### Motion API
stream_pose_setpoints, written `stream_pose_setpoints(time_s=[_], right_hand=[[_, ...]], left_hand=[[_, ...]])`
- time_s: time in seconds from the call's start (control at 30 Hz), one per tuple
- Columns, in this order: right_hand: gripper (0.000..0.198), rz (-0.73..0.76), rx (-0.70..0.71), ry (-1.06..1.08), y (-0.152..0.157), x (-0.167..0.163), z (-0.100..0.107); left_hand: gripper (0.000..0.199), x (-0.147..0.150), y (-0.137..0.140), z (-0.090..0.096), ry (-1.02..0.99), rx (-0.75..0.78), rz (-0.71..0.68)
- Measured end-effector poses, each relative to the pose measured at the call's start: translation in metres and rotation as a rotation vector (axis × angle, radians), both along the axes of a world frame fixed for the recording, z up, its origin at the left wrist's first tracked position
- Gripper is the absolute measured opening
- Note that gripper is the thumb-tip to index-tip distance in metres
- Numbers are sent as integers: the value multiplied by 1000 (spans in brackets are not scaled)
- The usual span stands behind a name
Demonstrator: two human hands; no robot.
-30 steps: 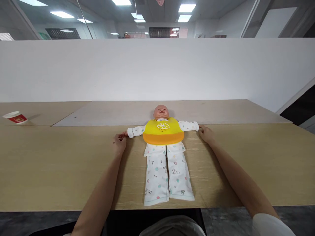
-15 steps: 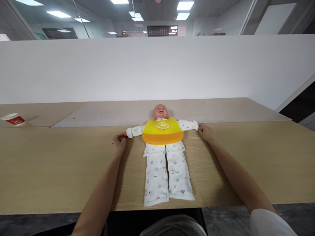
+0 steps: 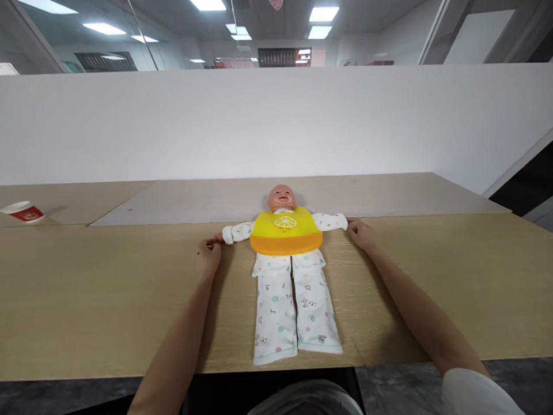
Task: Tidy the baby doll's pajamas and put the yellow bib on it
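Observation:
A baby doll (image 3: 281,198) lies on its back, head away from me and arms stretched out sideways. Over its chest is a yellow bib (image 3: 285,231) with an orange pocket and a white citrus-slice print. Its white printed trousers (image 3: 275,308) reach down close to the table's front edge. My left hand (image 3: 209,255) is closed on the doll's hand at the left sleeve cuff. On the other side, my right hand (image 3: 361,234) pinches the doll's hand just past the right cuff; my fingers mostly cover it.
The wooden table (image 3: 108,288) spans the view, with a paler panel (image 3: 389,193) along its back. At far left, a red and white paper cup (image 3: 26,213) lies tilted on its side. A white wall (image 3: 276,124) rises behind the table, with glass above it.
The view has tilted very slightly. Both hands stay at the doll's hands, and the doll and bib lie as before.

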State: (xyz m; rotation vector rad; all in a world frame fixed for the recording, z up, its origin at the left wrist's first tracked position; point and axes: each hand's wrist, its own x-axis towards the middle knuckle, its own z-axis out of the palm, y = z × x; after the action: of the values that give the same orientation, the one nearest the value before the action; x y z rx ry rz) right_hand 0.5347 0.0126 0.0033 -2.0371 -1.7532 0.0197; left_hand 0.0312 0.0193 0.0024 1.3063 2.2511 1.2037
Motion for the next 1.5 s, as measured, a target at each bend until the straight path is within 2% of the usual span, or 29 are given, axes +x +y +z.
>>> stream_pose_setpoints(time_s=[0.23,0.63,0.83,1.2,1.5], right_hand=[[39,-24,-16,18,-1,-1,2],[31,-1,89,68,2,3,-5],[28,-15,88,74,3,4,-6],[32,4,112,110,1,2,-5],[33,1,149,104,2,3,-8]], left_hand=[[20,-1,-1,0,-23,22,-42],[24,-5,4,-7,-48,31,-56],[24,-7,6,-10,-52,36,-63],[18,0,-1,1,-64,57,-69],[17,-4,5,-8,-67,89,-76]])
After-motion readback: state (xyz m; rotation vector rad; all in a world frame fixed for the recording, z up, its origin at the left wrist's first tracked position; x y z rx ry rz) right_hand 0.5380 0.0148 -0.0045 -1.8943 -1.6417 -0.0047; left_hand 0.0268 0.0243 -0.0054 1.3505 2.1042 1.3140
